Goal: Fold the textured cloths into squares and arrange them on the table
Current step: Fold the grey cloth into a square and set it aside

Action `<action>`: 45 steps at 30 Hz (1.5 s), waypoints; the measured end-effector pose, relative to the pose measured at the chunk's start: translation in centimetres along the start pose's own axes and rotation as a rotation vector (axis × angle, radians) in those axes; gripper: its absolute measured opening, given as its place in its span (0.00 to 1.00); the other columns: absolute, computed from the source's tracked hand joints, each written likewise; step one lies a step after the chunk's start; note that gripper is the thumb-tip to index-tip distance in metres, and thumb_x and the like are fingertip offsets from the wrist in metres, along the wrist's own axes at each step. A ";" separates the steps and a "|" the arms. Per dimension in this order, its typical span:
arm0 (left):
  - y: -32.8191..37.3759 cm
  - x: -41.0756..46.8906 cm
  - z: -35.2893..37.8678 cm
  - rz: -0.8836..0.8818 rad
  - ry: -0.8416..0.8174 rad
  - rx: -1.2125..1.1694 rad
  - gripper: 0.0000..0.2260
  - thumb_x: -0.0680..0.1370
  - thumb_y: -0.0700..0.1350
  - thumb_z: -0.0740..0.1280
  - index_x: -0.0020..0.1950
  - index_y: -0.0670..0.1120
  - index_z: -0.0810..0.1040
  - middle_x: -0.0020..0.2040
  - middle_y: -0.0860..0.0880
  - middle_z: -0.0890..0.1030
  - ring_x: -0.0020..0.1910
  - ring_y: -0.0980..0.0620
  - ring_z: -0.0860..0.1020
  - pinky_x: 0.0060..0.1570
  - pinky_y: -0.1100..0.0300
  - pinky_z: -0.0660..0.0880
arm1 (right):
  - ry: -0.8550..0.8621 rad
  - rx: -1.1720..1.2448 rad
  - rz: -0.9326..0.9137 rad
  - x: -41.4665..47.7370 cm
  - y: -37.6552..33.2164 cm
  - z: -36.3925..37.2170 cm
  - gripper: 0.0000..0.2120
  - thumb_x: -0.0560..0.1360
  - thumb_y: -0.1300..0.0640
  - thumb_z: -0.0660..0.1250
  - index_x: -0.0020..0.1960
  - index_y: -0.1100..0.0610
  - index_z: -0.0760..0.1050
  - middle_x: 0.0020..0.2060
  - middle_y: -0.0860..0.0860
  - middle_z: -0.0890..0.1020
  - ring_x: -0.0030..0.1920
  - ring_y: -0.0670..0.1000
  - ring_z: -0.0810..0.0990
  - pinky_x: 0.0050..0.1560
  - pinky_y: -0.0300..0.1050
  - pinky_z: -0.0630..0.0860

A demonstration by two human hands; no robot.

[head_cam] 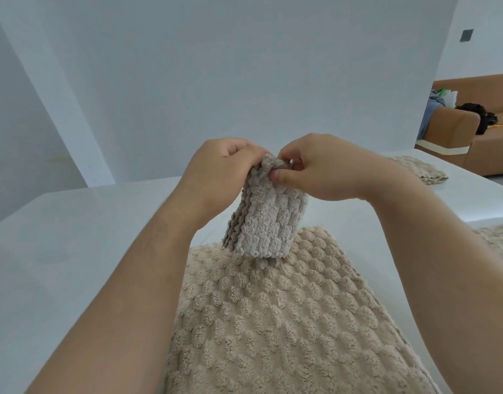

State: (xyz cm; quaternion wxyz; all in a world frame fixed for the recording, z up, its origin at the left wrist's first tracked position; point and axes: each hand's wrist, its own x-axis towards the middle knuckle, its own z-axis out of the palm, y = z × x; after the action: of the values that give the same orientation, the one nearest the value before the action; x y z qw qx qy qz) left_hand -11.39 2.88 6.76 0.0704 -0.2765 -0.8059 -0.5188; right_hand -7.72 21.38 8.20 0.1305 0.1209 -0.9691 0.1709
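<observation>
A grey ribbed cloth (268, 220), folded into several layers, hangs in the air above the table. My left hand (219, 169) grips its top edge from the left. My right hand (315, 169) pinches the same top edge from the right, thumb in front. Under it a large beige bubble-textured cloth (273, 317) lies spread flat on the white table (82, 245). A folded beige cloth (421, 169) rests at the far right of the table, and the edge of another beige cloth (500, 243) shows at the right border.
A white wall stands behind the table. A brown sofa (472, 137) with clothes and a dark bag on it stands beyond the table's far right corner. Bare white tabletop stretches to the left of my arms.
</observation>
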 end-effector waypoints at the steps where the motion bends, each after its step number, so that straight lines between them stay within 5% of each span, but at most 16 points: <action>1: 0.0 -0.1 0.0 0.023 -0.001 0.021 0.10 0.77 0.55 0.70 0.44 0.51 0.87 0.38 0.47 0.85 0.39 0.44 0.81 0.48 0.50 0.82 | 0.005 0.004 0.001 0.0 0.0 0.0 0.12 0.80 0.44 0.65 0.42 0.48 0.78 0.34 0.46 0.78 0.33 0.44 0.74 0.33 0.43 0.67; 3: 0.0 -0.4 0.1 0.066 0.010 0.062 0.07 0.76 0.55 0.74 0.45 0.52 0.86 0.37 0.54 0.85 0.36 0.54 0.81 0.41 0.60 0.79 | 0.013 0.010 0.002 0.1 -0.1 0.2 0.13 0.79 0.44 0.65 0.43 0.51 0.80 0.34 0.49 0.80 0.32 0.46 0.75 0.33 0.43 0.68; 9: -0.9 0.0 -0.2 0.061 0.076 0.112 0.05 0.78 0.43 0.72 0.47 0.53 0.83 0.44 0.51 0.86 0.45 0.49 0.85 0.51 0.43 0.82 | -0.026 0.005 0.039 -0.1 -0.2 0.0 0.18 0.77 0.37 0.66 0.45 0.51 0.80 0.35 0.49 0.81 0.33 0.46 0.76 0.34 0.43 0.70; 16: -1.4 0.5 -1.3 0.100 0.210 0.139 0.11 0.79 0.39 0.69 0.48 0.57 0.77 0.48 0.52 0.83 0.45 0.52 0.81 0.50 0.52 0.80 | -0.159 -0.089 0.120 -0.1 0.6 0.2 0.28 0.74 0.32 0.67 0.43 0.59 0.79 0.30 0.52 0.76 0.32 0.53 0.74 0.35 0.46 0.70; 19: -1.6 0.7 -1.8 0.105 0.258 0.144 0.12 0.80 0.39 0.68 0.49 0.57 0.76 0.48 0.53 0.82 0.41 0.55 0.79 0.45 0.59 0.76 | -0.186 -0.074 0.074 -0.2 0.5 0.2 0.27 0.74 0.32 0.68 0.48 0.57 0.80 0.38 0.56 0.82 0.38 0.56 0.80 0.41 0.50 0.77; 23: -2.2 0.8 -2.3 0.076 0.323 0.227 0.10 0.81 0.40 0.65 0.54 0.56 0.75 0.49 0.57 0.79 0.42 0.58 0.77 0.41 0.68 0.70 | -0.243 0.047 0.003 -0.8 -0.1 -0.5 0.17 0.72 0.34 0.71 0.35 0.44 0.75 0.28 0.40 0.77 0.28 0.41 0.74 0.33 0.44 0.67; 24: -2.4 0.8 -2.3 0.069 0.332 0.234 0.09 0.81 0.40 0.65 0.54 0.55 0.75 0.49 0.57 0.79 0.43 0.58 0.77 0.42 0.66 0.71 | -0.245 0.071 -0.017 -0.9 -0.2 -0.5 0.17 0.72 0.33 0.71 0.36 0.45 0.76 0.31 0.41 0.79 0.31 0.41 0.76 0.34 0.48 0.71; 26: -2.9 0.9 -2.4 0.061 0.337 0.226 0.10 0.81 0.40 0.65 0.54 0.55 0.75 0.49 0.56 0.79 0.45 0.55 0.78 0.45 0.62 0.73 | -0.238 0.097 -0.081 -1.0 -0.5 -0.7 0.26 0.69 0.29 0.69 0.47 0.53 0.78 0.49 0.54 0.83 0.49 0.57 0.82 0.50 0.63 0.79; 28: -3.2 1.0 -2.5 0.052 0.338 0.218 0.10 0.80 0.39 0.65 0.53 0.55 0.75 0.49 0.55 0.79 0.44 0.54 0.78 0.45 0.59 0.74 | -0.228 0.145 -0.133 -1.1 -0.9 -0.8 0.33 0.67 0.26 0.68 0.50 0.56 0.77 0.55 0.60 0.80 0.53 0.62 0.80 0.54 0.65 0.79; 31: -3.3 1.2 -2.6 0.047 0.338 0.207 0.10 0.80 0.38 0.65 0.53 0.55 0.75 0.48 0.55 0.78 0.43 0.54 0.78 0.44 0.59 0.73 | -0.258 0.267 -0.155 -1.2 -1.1 -1.2 0.28 0.70 0.32 0.72 0.48 0.58 0.77 0.46 0.60 0.80 0.34 0.52 0.75 0.37 0.48 0.75; 33: -3.4 1.2 -2.7 0.044 0.350 0.197 0.11 0.81 0.38 0.65 0.53 0.55 0.75 0.48 0.55 0.79 0.43 0.54 0.77 0.43 0.60 0.72 | -0.208 0.275 -0.125 -1.3 -1.1 -1.2 0.19 0.72 0.37 0.73 0.43 0.53 0.80 0.34 0.49 0.79 0.30 0.44 0.74 0.34 0.38 0.70; 40: -3.5 1.4 -2.9 -0.003 0.351 0.129 0.08 0.81 0.39 0.67 0.53 0.53 0.75 0.50 0.51 0.80 0.43 0.53 0.78 0.42 0.58 0.75 | 0.005 0.076 0.085 -0.1 -0.3 -0.1 0.37 0.72 0.25 0.60 0.40 0.61 0.80 0.33 0.50 0.85 0.33 0.50 0.81 0.34 0.44 0.74; 45: -3.7 1.3 -2.2 -0.030 0.352 0.162 0.08 0.81 0.40 0.67 0.54 0.53 0.74 0.50 0.52 0.80 0.43 0.55 0.78 0.43 0.59 0.74 | 0.017 0.034 0.112 0.2 0.1 0.4 0.34 0.73 0.27 0.63 0.39 0.61 0.78 0.32 0.50 0.85 0.33 0.48 0.81 0.33 0.43 0.72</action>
State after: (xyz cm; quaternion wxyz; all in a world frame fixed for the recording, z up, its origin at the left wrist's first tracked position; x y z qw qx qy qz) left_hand -14.76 0.33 5.32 0.2246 -0.1626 -0.8244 -0.4934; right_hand -8.04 21.30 7.85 0.1271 0.0671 -0.9701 0.1955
